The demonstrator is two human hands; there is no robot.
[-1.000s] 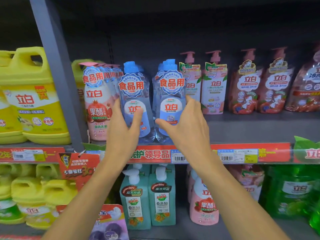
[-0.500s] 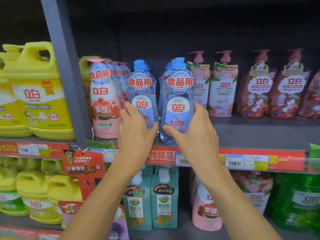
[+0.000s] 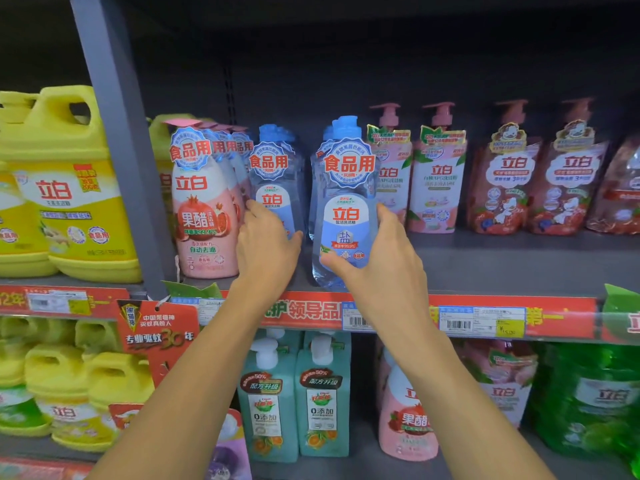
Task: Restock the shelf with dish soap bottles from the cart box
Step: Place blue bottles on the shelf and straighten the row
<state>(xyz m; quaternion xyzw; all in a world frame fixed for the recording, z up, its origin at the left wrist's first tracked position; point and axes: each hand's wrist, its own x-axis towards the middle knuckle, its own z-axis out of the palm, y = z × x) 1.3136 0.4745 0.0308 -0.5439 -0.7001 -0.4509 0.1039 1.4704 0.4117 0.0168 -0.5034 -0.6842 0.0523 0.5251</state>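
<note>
Holding two clear blue-capped plastic dish soap bottles upright, labels outward: my left hand (image 3: 266,251) wraps the rear bottle (image 3: 275,181); my right hand (image 3: 377,261) clasps the front bottle (image 3: 346,209) at the grey shelf (image 3: 502,268) edge.

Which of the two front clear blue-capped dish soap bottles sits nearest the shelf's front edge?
The right blue-capped bottle, gripped by the right hand; the left bottle, behind the left hand, sits farther back.

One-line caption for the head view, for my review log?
Left hand and right hand each grip a clear blue-capped dish soap bottle on the shelf.
</note>
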